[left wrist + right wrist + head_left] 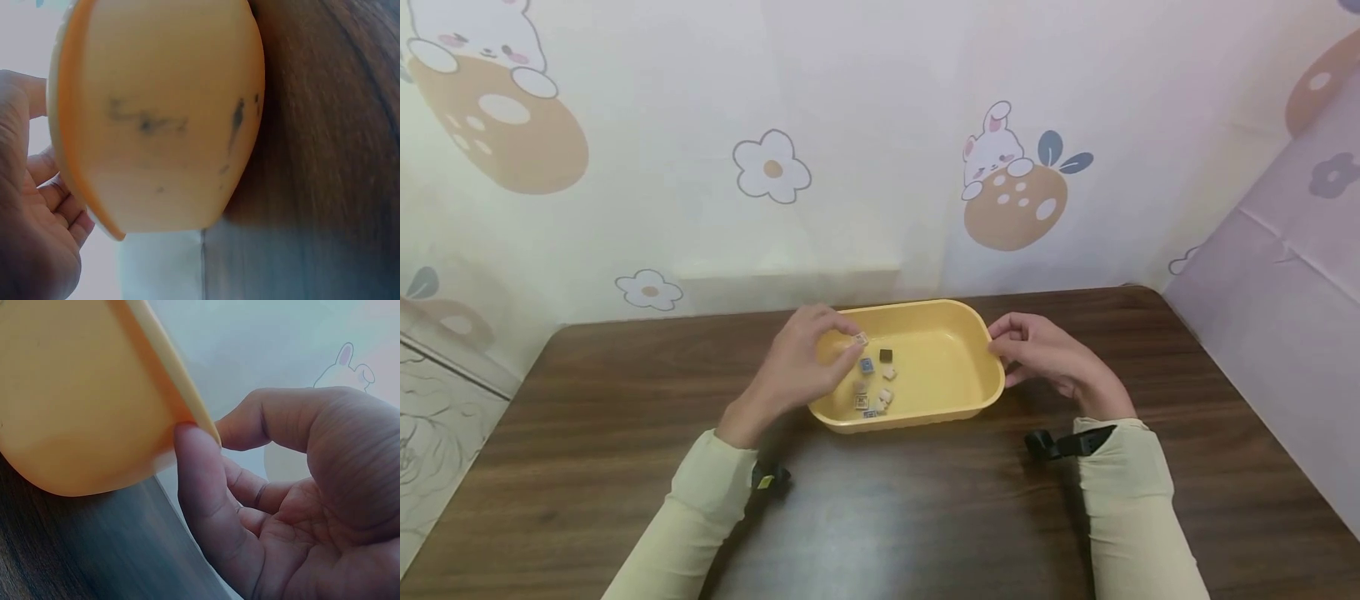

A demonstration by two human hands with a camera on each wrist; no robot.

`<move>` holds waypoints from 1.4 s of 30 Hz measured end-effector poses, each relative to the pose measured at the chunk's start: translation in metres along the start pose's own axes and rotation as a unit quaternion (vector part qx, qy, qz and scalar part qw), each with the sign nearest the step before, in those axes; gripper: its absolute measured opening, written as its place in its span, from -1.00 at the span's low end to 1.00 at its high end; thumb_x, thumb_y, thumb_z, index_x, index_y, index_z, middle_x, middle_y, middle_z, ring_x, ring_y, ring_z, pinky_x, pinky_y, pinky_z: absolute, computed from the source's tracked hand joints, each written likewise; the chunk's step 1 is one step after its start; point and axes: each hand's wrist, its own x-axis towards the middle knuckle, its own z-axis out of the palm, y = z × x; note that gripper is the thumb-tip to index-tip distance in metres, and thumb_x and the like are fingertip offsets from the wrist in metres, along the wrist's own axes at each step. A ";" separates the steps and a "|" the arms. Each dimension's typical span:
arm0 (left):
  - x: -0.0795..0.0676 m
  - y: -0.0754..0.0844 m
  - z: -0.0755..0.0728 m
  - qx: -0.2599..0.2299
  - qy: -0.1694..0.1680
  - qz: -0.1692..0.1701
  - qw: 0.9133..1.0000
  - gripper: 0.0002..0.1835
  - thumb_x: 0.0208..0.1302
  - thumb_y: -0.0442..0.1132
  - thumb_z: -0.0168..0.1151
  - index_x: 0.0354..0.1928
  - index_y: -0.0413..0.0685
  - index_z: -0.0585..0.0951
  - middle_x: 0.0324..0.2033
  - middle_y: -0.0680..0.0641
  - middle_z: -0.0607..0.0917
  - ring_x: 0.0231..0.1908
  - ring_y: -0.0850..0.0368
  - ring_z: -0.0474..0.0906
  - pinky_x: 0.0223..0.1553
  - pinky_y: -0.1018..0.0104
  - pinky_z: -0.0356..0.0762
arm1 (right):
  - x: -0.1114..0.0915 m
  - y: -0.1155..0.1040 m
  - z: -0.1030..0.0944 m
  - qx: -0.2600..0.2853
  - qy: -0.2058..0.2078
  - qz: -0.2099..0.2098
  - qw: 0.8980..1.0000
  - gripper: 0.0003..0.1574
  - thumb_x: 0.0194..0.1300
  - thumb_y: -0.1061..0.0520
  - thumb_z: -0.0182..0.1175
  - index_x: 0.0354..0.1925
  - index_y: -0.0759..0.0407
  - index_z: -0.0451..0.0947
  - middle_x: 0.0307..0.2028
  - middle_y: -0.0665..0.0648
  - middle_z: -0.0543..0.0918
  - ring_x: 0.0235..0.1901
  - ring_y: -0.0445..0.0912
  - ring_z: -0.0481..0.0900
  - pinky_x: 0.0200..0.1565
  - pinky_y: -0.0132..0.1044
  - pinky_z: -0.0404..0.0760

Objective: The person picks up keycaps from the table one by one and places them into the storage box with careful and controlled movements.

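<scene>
A yellow plastic tray point(936, 367) stands near the back of the table, with several small blocky pieces in its left half. Among them are a blue piece point(867, 366), a black piece point(886, 355) and a whitish piece point(884, 398). Over the tray's left end, my left hand point(797, 358) pinches a small white square piece point(861, 339) between thumb and fingertip. In the left wrist view the tray's outer wall point(162, 169) hides that piece. My right hand point(1048, 354) pinches the right end of the rim, thumb and finger on either side of it point(215, 440).
The dark wood-grain table point(910, 517) extends around the tray. A printed cloth point(865, 167) with rabbits and flowers hangs right behind it, and another pale cloth point(1300, 225) borders the right side. Each wrist wears a black camera mount point(1063, 443).
</scene>
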 end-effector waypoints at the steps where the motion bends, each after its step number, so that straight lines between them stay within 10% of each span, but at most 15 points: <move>1: 0.000 0.001 0.001 0.000 -0.002 0.002 1.000 -0.83 0.33 -0.08 0.41 -0.13 0.06 0.79 -0.10 -0.02 0.76 0.08 0.00 0.57 0.21 0.00 0.53 | 0.000 0.000 0.000 0.001 -0.001 0.001 1.000 -0.43 0.48 0.17 0.20 0.28 0.49 0.33 -0.22 0.15 0.71 -0.30 -0.13 0.72 -0.25 -0.23 0.82; 42: 0.006 0.014 0.019 0.027 -0.021 0.075 0.997 -0.88 0.39 -0.08 0.36 -0.16 0.12 0.78 -0.16 0.08 0.80 0.04 0.06 0.61 0.25 0.02 0.50 | 0.003 0.001 0.002 -0.006 0.001 0.005 1.000 -0.46 0.51 0.16 0.20 0.26 0.48 0.34 -0.24 0.10 0.72 -0.31 -0.13 0.73 -0.25 -0.22 0.83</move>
